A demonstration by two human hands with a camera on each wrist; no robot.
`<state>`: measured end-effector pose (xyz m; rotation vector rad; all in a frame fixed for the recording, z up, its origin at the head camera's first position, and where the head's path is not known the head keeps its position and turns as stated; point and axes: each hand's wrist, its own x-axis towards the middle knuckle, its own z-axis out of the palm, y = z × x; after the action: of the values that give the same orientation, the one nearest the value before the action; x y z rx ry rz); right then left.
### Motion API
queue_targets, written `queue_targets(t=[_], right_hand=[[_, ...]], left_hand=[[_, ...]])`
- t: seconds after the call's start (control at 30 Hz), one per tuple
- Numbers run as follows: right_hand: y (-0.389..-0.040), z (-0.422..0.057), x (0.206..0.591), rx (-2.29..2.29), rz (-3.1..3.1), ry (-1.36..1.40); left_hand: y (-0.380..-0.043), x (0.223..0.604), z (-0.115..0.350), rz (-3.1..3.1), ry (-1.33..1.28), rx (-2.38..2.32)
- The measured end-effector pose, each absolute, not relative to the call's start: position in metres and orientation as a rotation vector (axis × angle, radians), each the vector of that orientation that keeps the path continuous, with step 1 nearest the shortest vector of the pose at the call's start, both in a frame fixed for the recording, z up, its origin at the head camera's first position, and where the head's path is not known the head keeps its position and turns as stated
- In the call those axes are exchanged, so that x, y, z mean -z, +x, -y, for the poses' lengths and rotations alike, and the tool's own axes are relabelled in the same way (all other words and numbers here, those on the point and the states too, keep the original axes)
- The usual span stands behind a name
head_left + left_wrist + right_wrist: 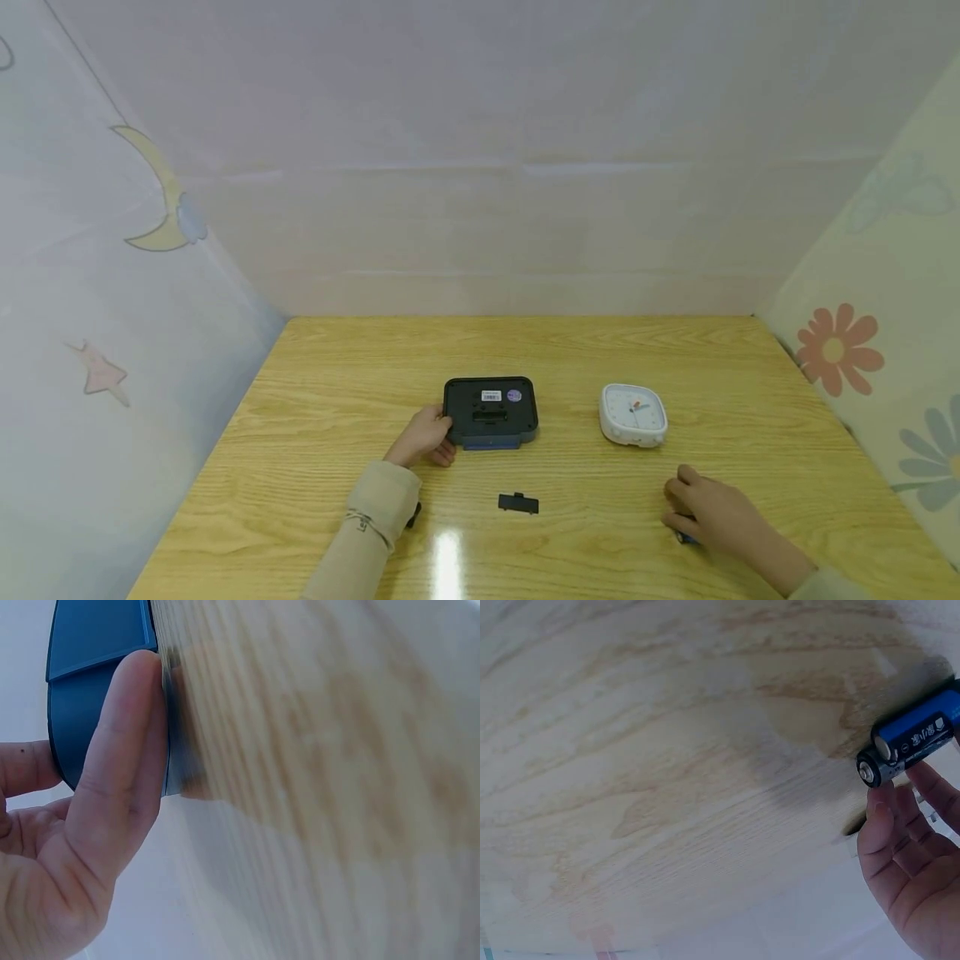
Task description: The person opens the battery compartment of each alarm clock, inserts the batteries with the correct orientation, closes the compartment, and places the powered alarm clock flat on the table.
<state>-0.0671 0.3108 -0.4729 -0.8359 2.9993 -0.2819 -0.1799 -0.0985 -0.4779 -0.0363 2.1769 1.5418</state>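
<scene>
My left hand (423, 437) grips the left edge of a dark rectangular clock (465, 398), with the thumb over its top edge and the fingers along its side. The clock lies back up, showing a label, a purple sticker and an uncovered battery slot (490, 416). Close up in the left wrist view, its blue-grey casing (94, 645) lies between thumb and fingers. At the right, my right hand (712, 510) holds two blue and black batteries (919, 727) side by side, low over the tabletop. A black battery cover (518, 503) lies in front of the clock.
A small white alarm clock (632, 414) sits face up, right of the dark one. Something small and black (414, 515) pokes out beside the left sleeve (367, 525). The wooden table (360, 358) meets a cloth backdrop (517, 233) at the back and on both sides.
</scene>
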Motion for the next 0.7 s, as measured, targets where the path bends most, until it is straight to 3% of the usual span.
queue_targets(t=[0.7], right_hand=[[-0.0693, -0.3133, 0.4755, 0.297, -2.887, -0.803]], left_hand=[[-0.1773, 0.4755, 0.0973, -2.167, -0.057, -1.548]])
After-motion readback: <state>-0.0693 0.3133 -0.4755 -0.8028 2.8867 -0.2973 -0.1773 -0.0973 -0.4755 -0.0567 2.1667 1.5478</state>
